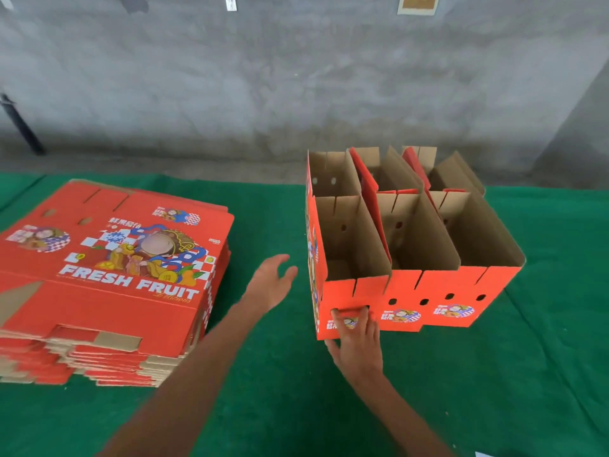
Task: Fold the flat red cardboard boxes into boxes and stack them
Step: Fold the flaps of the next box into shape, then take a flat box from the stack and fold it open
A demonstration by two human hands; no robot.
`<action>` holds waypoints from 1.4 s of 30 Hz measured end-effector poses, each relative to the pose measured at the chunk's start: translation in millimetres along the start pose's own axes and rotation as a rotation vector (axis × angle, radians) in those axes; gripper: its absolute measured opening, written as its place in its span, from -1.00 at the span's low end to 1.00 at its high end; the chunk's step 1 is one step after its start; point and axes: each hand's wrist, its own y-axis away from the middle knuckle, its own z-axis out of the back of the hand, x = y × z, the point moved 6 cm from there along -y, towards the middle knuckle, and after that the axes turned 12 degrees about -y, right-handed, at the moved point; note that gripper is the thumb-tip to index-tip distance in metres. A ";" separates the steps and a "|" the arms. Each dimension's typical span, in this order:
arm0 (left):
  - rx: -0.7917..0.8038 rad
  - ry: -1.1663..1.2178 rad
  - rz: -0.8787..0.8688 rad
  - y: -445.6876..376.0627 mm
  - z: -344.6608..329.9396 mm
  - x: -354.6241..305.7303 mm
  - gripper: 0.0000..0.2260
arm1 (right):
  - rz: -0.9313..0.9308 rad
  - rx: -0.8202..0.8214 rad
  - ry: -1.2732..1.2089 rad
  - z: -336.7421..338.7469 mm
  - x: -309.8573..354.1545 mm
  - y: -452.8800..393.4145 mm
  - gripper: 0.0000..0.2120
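Gripping nearest folded box [352, 288] with right hand [357, 334] fingers | left hand [273, 282] open, empty | six folded | flat stack [108, 258] left.

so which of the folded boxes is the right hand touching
The front-left folded box, the one closest to the flat stack. The right hand has fingertips in its front wall's holes; the other five boxes are untouched, and the left hand hovers open beside it.

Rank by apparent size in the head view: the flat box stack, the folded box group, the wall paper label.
1. flat box stack
2. folded box group; close to the stack, and farther from the camera, so unsure
3. wall paper label, clearly smallest
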 end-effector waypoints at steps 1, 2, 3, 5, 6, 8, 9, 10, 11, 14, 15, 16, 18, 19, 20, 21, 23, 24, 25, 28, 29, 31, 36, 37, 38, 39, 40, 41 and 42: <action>-0.024 -0.094 -0.018 1.8 21.5 13.3 -0.58 | 0.003 -0.005 -0.054 0.3 2.7 5.2 -0.40; -0.066 -0.176 -0.032 5.8 43.5 28.5 -0.60 | -0.003 -0.021 -0.101 0.5 5.7 14.6 -0.43; -0.130 -0.240 -0.038 11.6 66.2 45.9 -0.63 | -0.014 -0.037 -0.125 0.2 10.0 25.8 -0.44; -0.268 -0.331 -0.035 25.5 108.2 86.1 -0.67 | -0.024 -0.034 -0.174 -4.5 27.0 47.0 -0.47; -0.312 -0.392 -0.014 33.4 126.1 105.7 -0.67 | -0.009 -0.022 -0.243 -6.9 41.1 54.3 -0.48; -0.351 -0.496 0.084 50.6 157.0 143.7 -0.65 | 0.062 0.035 -0.392 -10.5 81.0 59.6 -0.48; -0.373 -0.517 0.130 60.3 169.7 160.8 -0.63 | 0.097 0.069 -0.454 -12.6 104.0 58.2 -0.48; -0.383 -0.540 0.176 71.1 181.2 177.8 -0.59 | 0.122 0.107 -0.524 -15.8 128.2 55.6 -0.47; -0.371 -0.578 0.234 83.4 191.0 194.8 -0.52 | 0.140 0.143 -0.598 -18.4 153.6 52.9 -0.45; -0.324 -0.638 0.413 123.3 219.1 246.7 -0.27 | 0.137 0.250 -0.805 -29.5 228.1 49.7 -0.52; -0.330 -0.632 0.452 134.3 229.9 261.1 -0.20 | 0.129 0.275 -0.869 -32.4 249.8 49.2 -0.64; -0.340 -0.630 0.479 143.5 241.2 273.6 -0.16 | 0.125 0.269 -0.917 -34.3 268.1 48.1 -0.70; -0.377 -0.628 0.510 155.0 264.4 292.2 -0.13 | 0.143 0.200 -0.962 -36.6 292.5 44.7 -0.73; -0.398 -0.618 0.525 158.2 275.0 300.0 -0.14 | 0.158 0.181 -0.961 -37.8 300.6 44.6 -0.73; -0.415 -0.604 0.543 160.6 284.2 307.2 -0.15 | 0.162 0.179 -0.942 -40.4 306.6 44.9 -0.72; -0.425 -0.591 0.560 162.6 291.5 313.6 -0.14 | 0.145 0.177 -0.910 -43.1 310.0 45.7 -0.72; -0.422 -0.567 0.578 164.4 299.4 323.5 -0.08 | 0.093 0.149 -0.853 -46.4 312.0 46.7 -0.72; -0.418 -0.563 0.577 164.7 301.0 326.8 -0.06 | 0.085 0.134 -0.836 -46.5 312.9 47.3 -0.73; -0.423 -0.561 0.573 164.6 302.6 329.0 -0.05 | 0.083 0.127 -0.833 -46.4 314.1 47.3 -0.73; -0.442 -0.568 0.571 163.0 308.7 332.4 -0.06 | 0.081 0.101 -0.846 -43.1 317.9 49.3 -0.75; -0.427 -0.586 0.574 160.3 310.9 332.5 -0.05 | 0.084 0.089 -0.853 -41.4 319.1 49.5 -0.76; -0.377 -0.625 0.588 155.0 313.8 331.9 -0.06 | 0.080 0.063 -0.883 -37.2 318.7 49.6 -0.78; -0.318 -0.933 0.535 155.1 315.2 324.6 -0.36 | 0.056 -0.004 -1.081 -20.6 307.4 45.8 -0.60; -0.311 -1.012 0.502 156.6 314.1 320.2 -0.43 | 0.051 -0.006 -1.134 -16.0 307.4 45.7 -0.50; -0.305 -1.081 0.464 158.3 313.0 313.6 -0.52 | 0.064 -0.014 -1.171 -9.8 308.4 46.6 -0.38; -0.299 -1.130 0.430 159.9 312.8 306.2 -0.61 | 0.093 -0.024 -1.197 -2.0 310.3 48.8 -0.25; -0.295 -1.151 0.403 162.1 314.1 298.6 -0.68 | 0.132 -0.029 -1.223 7.3 313.1 51.8 -0.15; -0.294 -1.147 0.386 165.3 316.2 291.0 -0.72 | 0.173 -0.027 -1.247 17.3 316.1 55.0 -0.09; -0.306 -1.117 0.369 169.7 319.0 282.6 -0.74 | 0.209 -0.023 -1.269 27.5 318.7 57.9 -0.07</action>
